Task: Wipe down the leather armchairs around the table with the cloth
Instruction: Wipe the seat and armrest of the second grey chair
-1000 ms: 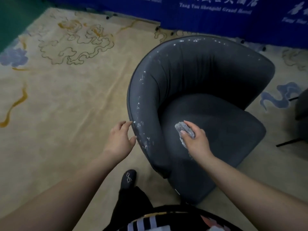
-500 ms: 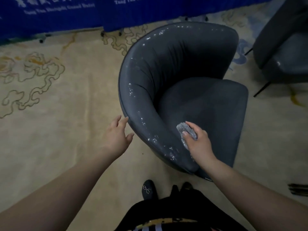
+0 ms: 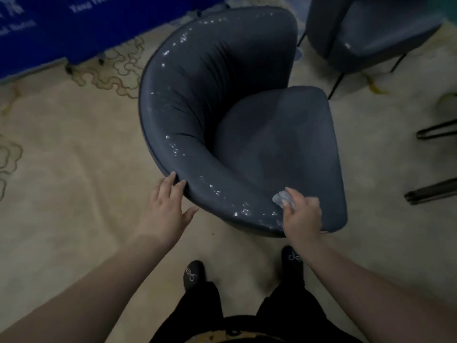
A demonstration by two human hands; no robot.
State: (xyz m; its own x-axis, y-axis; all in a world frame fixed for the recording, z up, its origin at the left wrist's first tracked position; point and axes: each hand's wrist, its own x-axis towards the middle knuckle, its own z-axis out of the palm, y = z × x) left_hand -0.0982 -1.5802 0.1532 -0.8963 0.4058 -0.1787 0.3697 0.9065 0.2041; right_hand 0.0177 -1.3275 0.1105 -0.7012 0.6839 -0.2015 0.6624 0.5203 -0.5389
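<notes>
Your right hand (image 3: 300, 215) grips the cloth (image 3: 282, 199) against the near armchair (image 3: 222, 120) rim; your left hand (image 3: 165, 206), fingers straight, touches it. White flecks remain; the far-right armchair (image 3: 366, 28) looks unwiped.

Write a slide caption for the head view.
Right hand wipes the armchair rim with a cloth; left hand steadies it.

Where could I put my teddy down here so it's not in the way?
The armchair's seat cushion is bare. Open carpet lies left of the left hand. It's crowded by the right hand with the cloth, and near the second chair.
</notes>
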